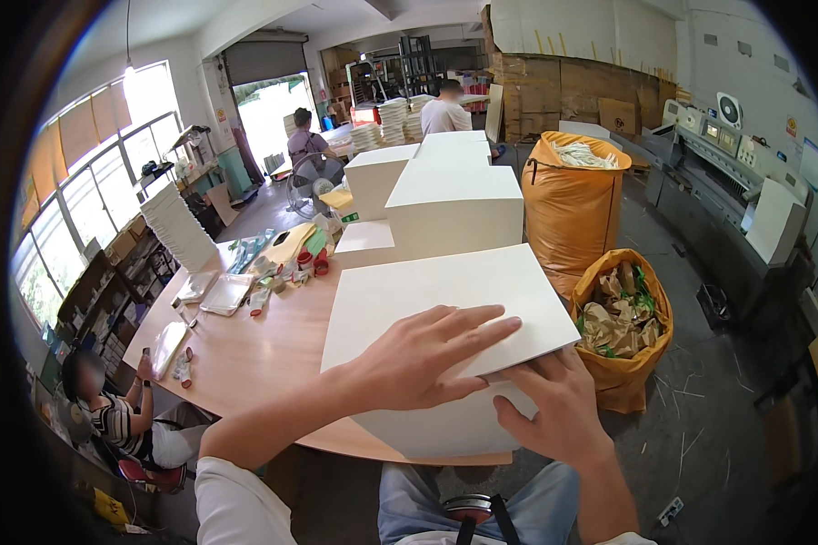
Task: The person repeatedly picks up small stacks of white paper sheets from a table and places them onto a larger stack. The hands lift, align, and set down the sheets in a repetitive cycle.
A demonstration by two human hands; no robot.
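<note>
A tall stack of white paper sheets [404, 291] stands at the near edge of the wooden table, right in front of me. My left hand [438, 350] lies on its top face, fingers stretched out towards the right. At the near right corner, my right hand [554, 400] rests against the stack's side with thumb and fingers apart. Its fingertips reach up beneath the overhanging edge of the top layer and are partly hidden there. Behind this stack rise more blocks of white paper [454, 186].
Red tape rolls [314, 262] and small items litter the wooden table [245, 354]. Right of it stand two orange sacks [568, 218] of paper scraps. A long grey machine [718, 195] lines the right side. One person [132, 413] sits at left; two are farther back.
</note>
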